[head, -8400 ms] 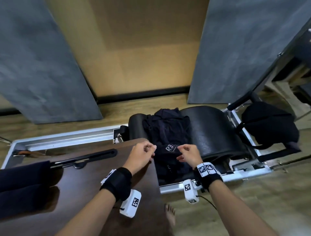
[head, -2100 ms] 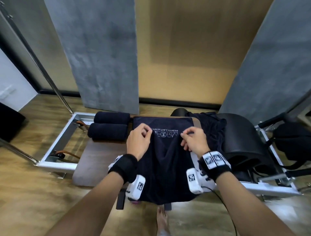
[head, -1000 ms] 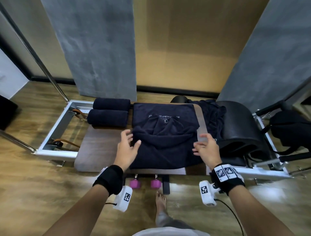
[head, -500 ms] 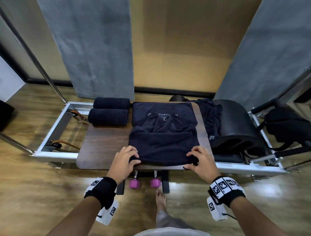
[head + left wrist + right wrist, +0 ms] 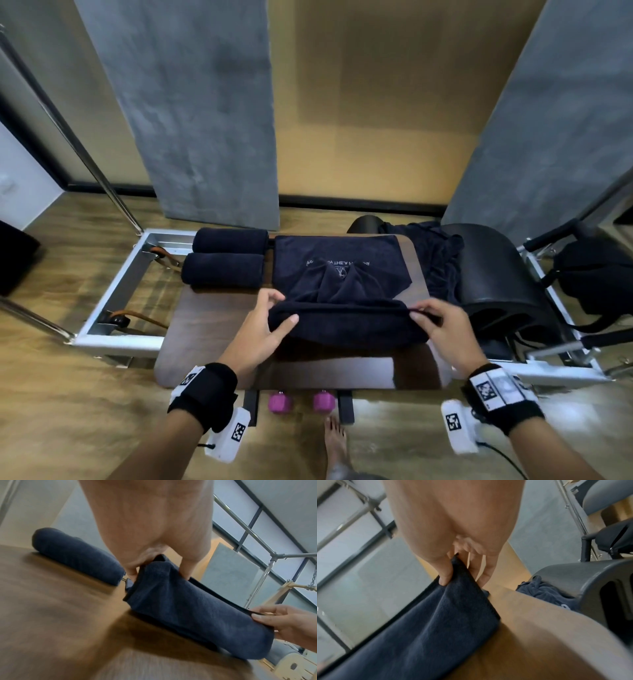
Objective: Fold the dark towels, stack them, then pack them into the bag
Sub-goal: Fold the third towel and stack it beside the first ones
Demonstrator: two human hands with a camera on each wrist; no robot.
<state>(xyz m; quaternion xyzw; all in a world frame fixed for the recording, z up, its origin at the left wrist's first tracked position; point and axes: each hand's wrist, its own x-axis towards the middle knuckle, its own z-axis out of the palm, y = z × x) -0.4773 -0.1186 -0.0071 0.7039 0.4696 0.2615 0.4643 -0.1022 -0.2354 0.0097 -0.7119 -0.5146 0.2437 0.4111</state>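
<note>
Dark towel [image 5: 339,274]: on bench [image 5: 212,329], near edge lifted, long axis left-right. Left hand [image 5: 260,329] pinching left corner, right hand [image 5: 445,329] pinching right corner, both equally near; flat half lies beyond them. Rolled towels [image 5: 226,257] left of it; loose towels [image 5: 435,257], bag [image 5: 596,277] right

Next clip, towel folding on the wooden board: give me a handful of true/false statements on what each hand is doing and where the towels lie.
1. Both hands pinch the same towel. True: the left hand and right hand hold the near edge of the dark towel.
2. That towel lies fully flat. False: its near edge is lifted.
3. Two rolled towels lie beside it on the left. True.
4. The pink dumbbells sit on the wooden board. False: on the floor below it.
</note>
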